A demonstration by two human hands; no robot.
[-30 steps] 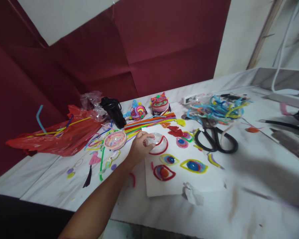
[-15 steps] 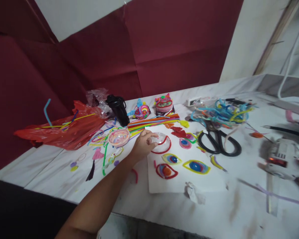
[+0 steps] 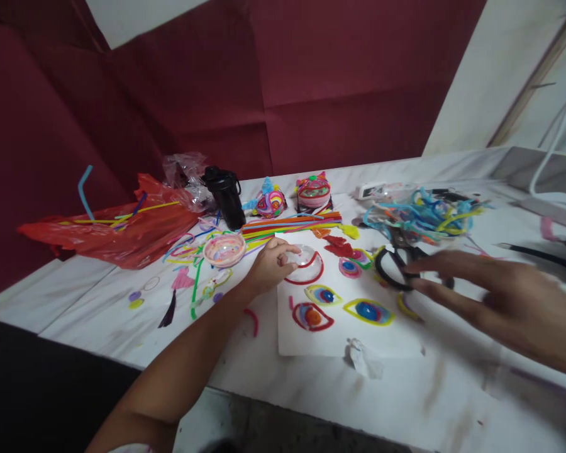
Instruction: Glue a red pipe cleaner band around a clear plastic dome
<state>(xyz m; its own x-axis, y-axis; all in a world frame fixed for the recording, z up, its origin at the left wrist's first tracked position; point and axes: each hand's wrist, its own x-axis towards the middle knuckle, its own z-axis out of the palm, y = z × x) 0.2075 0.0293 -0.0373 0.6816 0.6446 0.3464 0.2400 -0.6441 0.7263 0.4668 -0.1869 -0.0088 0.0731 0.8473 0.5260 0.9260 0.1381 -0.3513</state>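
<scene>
My left hand (image 3: 272,265) pinches the near-left edge of a clear plastic dome (image 3: 306,256), which lies on a white paper sheet (image 3: 311,347). A red fuzzy strip (image 3: 312,278) curves along the dome. From the right, my right hand (image 3: 504,299) stretches over the black-handled scissors (image 3: 387,272), somewhat blurred; its thumb and finger are apart at the handle, and I cannot tell whether they touch it. Eye shapes of coloured pipe cleaner, among them a yellow-edged one (image 3: 368,312) and a red-edged one (image 3: 312,316), lie on the sheet.
A pink-striped bowl (image 3: 224,259) and a row of pipe cleaners (image 3: 292,224) lie behind my left hand. Farther back stand a black bottle (image 3: 226,198) and two decorated balls. A pipe-cleaner tangle (image 3: 419,217) lies back right, a red bag (image 3: 122,236) left, crumpled tissue (image 3: 364,360) in front.
My right hand has come in from the right edge to the scissors; the white glue gun seen there before no longer shows. My left hand stays at the dome. The view has shifted slightly.
</scene>
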